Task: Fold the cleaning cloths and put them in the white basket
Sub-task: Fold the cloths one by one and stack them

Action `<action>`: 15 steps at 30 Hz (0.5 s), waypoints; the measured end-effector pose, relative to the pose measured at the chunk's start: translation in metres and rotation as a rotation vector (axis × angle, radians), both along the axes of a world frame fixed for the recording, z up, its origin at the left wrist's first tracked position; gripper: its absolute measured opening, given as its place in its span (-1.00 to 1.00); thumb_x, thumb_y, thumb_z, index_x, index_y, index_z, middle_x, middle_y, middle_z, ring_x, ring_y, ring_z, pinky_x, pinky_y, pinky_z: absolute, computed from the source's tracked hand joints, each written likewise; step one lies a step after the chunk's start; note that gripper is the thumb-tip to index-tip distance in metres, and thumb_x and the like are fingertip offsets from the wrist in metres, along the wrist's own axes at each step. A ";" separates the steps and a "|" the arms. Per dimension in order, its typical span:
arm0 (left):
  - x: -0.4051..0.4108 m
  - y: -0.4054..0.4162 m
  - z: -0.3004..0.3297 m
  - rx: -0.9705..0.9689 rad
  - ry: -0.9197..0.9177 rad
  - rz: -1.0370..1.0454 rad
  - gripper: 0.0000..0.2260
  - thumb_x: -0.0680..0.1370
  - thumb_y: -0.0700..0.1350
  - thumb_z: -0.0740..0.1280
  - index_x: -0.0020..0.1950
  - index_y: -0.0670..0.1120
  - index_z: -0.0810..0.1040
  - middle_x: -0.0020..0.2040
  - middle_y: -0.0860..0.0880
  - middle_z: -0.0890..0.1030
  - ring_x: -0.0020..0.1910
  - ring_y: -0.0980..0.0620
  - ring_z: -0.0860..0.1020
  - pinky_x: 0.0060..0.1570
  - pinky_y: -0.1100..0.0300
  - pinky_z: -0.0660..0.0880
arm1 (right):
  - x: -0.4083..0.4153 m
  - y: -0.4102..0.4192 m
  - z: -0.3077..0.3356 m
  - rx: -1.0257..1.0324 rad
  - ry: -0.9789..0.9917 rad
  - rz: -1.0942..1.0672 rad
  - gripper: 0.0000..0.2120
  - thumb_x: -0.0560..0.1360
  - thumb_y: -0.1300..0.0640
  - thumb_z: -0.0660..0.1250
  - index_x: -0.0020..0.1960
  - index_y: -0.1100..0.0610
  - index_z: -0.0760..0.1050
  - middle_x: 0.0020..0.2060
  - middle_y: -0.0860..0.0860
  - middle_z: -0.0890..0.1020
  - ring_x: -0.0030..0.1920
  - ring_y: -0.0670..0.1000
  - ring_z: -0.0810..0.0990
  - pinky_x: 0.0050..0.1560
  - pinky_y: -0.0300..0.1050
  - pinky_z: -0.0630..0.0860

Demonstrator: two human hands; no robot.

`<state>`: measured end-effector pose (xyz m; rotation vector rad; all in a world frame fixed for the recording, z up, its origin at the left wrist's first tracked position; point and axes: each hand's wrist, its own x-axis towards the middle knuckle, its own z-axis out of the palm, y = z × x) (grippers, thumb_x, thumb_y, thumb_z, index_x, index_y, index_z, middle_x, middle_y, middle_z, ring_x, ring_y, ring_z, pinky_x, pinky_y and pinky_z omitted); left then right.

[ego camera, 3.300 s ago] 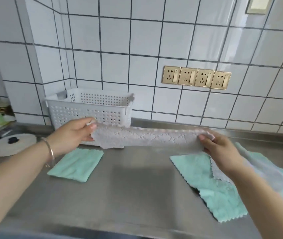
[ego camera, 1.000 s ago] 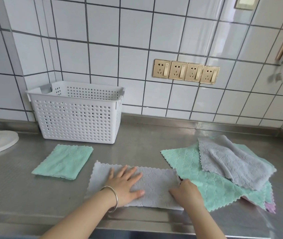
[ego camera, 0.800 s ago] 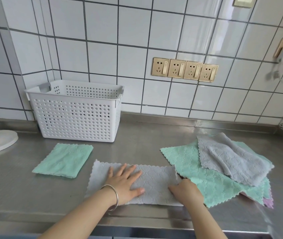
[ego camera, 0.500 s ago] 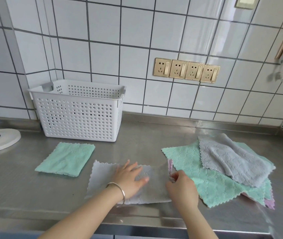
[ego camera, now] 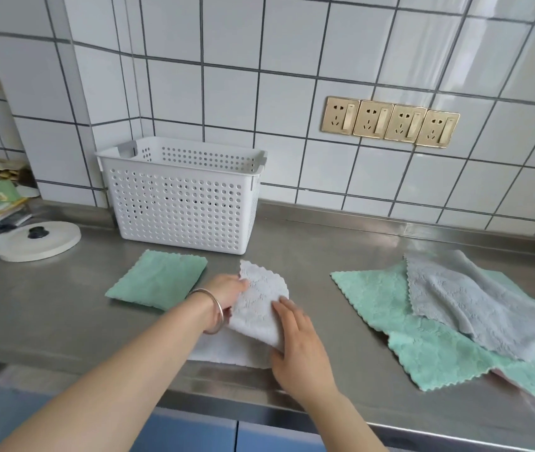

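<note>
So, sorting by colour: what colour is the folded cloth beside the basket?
Mint green; the folded cloth shows clearly in the head view, left of the hands.

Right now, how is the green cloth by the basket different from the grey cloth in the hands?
The folded green cleaning cloth lies flat and untouched on the steel counter; the pale grey cleaning cloth is half folded, one flap lifted. The left hand and right hand both grip the grey one. Both are textured cloths lying outside the white perforated plastic basket.
</note>
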<state>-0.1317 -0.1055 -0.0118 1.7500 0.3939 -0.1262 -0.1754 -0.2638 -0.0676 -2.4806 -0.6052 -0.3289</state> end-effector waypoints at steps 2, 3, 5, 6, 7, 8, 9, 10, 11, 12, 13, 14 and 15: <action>-0.003 0.016 -0.003 0.142 0.012 0.010 -0.86 0.60 -0.14 0.18 -0.09 -0.12 0.50 -0.28 -0.10 0.43 -0.40 -0.03 0.36 -0.43 0.25 0.28 | 0.000 0.003 0.000 -0.046 0.046 0.012 -0.33 0.42 0.33 0.16 0.49 0.05 0.11 0.51 -0.09 0.10 0.50 -0.05 0.11 0.42 -0.27 0.15; -0.006 0.020 -0.004 0.190 0.019 0.009 -0.85 0.61 -0.13 0.17 0.07 -0.11 0.50 -0.22 -0.10 0.46 -0.42 -0.01 0.35 -0.48 0.27 0.28 | 0.000 0.004 -0.002 -0.058 0.056 0.014 -0.33 0.44 0.35 0.13 0.50 0.04 0.09 0.52 -0.10 0.07 0.51 -0.07 0.07 0.43 -0.26 0.14; -0.010 0.027 -0.008 0.287 0.035 -0.019 -0.68 0.62 -0.11 0.13 0.35 -0.18 0.39 0.07 -0.18 0.53 -0.19 -0.12 0.53 -0.27 0.20 0.48 | 0.002 0.008 -0.007 -0.087 0.067 0.022 -0.33 0.45 0.36 0.10 0.51 0.03 0.08 0.53 -0.10 0.05 0.52 -0.09 0.04 0.44 -0.25 0.15; -0.011 0.030 -0.011 0.360 0.038 -0.032 -0.64 0.63 -0.11 0.11 0.40 -0.21 0.33 0.26 -0.20 0.49 0.07 -0.17 0.54 -0.01 0.15 0.49 | 0.003 0.010 -0.011 -0.094 0.050 0.027 -0.34 0.44 0.37 0.11 0.50 0.05 0.12 0.52 -0.08 0.09 0.51 -0.07 0.08 0.43 -0.25 0.18; -0.012 0.032 -0.014 0.425 0.036 -0.035 -0.62 0.63 -0.12 0.10 0.42 -0.22 0.30 0.37 -0.20 0.42 0.28 -0.16 0.45 0.18 0.15 0.40 | 0.004 0.012 -0.015 -0.101 0.001 0.033 -0.34 0.40 0.39 0.16 0.47 0.09 0.22 0.50 -0.04 0.20 0.49 -0.04 0.19 0.38 -0.24 0.26; -0.013 0.035 -0.017 0.460 0.044 -0.034 -0.62 0.63 -0.12 0.09 0.43 -0.23 0.29 0.43 -0.18 0.36 0.37 -0.13 0.38 0.25 0.18 0.33 | 0.005 0.015 -0.018 -0.114 -0.036 0.038 -0.35 0.32 0.41 0.25 0.40 0.12 0.36 0.43 0.01 0.35 0.42 0.01 0.35 0.29 -0.22 0.38; -0.015 0.037 -0.019 0.486 0.048 -0.033 -0.61 0.63 -0.11 0.09 0.43 -0.23 0.29 0.44 -0.17 0.35 0.39 -0.12 0.36 0.27 0.20 0.30 | 0.006 0.016 -0.021 -0.131 -0.048 0.046 -0.35 0.22 0.42 0.34 0.30 0.13 0.47 0.33 0.03 0.49 0.31 0.04 0.49 0.16 -0.21 0.49; -0.015 0.039 -0.022 0.499 0.061 -0.031 -0.61 0.63 -0.11 0.09 0.41 -0.25 0.31 0.41 -0.18 0.38 0.37 -0.13 0.38 0.26 0.19 0.31 | 0.007 0.017 -0.023 -0.157 -0.045 0.041 -0.35 0.14 0.42 0.39 0.23 0.13 0.53 0.25 0.04 0.57 0.23 0.05 0.57 0.05 -0.20 0.55; -0.015 0.040 -0.025 0.528 0.066 -0.027 -0.62 0.63 -0.10 0.09 0.40 -0.26 0.33 0.38 -0.20 0.42 0.33 -0.14 0.41 0.24 0.18 0.33 | 0.007 0.018 -0.024 -0.177 -0.041 0.041 -0.35 0.12 0.42 0.41 0.20 0.13 0.55 0.22 0.04 0.60 0.20 0.05 0.59 0.00 -0.19 0.57; -0.015 0.042 -0.027 0.547 0.081 -0.020 -0.62 0.63 -0.10 0.08 0.39 -0.26 0.34 0.36 -0.22 0.43 0.32 -0.15 0.42 0.24 0.15 0.34 | 0.007 0.019 -0.024 -0.188 -0.052 0.053 -0.36 0.12 0.42 0.41 0.19 0.13 0.56 0.21 0.04 0.60 0.20 0.05 0.59 -0.02 -0.18 0.58; -0.015 0.043 -0.029 0.567 0.082 -0.010 -0.62 0.63 -0.10 0.07 0.39 -0.26 0.33 0.38 -0.22 0.41 0.33 -0.16 0.41 0.25 0.14 0.33 | 0.007 0.020 -0.023 -0.186 -0.064 0.074 -0.38 0.15 0.41 0.40 0.20 0.14 0.55 0.21 0.05 0.60 0.21 0.07 0.58 0.00 -0.16 0.57; -0.016 0.044 -0.031 0.569 0.089 0.001 -0.62 0.64 -0.10 0.06 0.40 -0.25 0.31 0.40 -0.22 0.38 0.36 -0.16 0.38 0.28 0.13 0.32 | 0.008 0.020 -0.023 -0.188 -0.063 0.098 -0.40 0.18 0.41 0.37 0.21 0.16 0.54 0.22 0.07 0.59 0.23 0.10 0.57 0.03 -0.12 0.56; -0.015 0.045 -0.034 0.575 0.085 0.009 -0.62 0.64 -0.11 0.06 0.41 -0.25 0.29 0.42 -0.22 0.36 0.38 -0.16 0.36 0.29 0.13 0.31 | 0.009 0.020 -0.024 -0.203 -0.070 0.115 -0.42 0.20 0.40 0.34 0.22 0.17 0.53 0.23 0.09 0.58 0.24 0.12 0.55 0.07 -0.09 0.54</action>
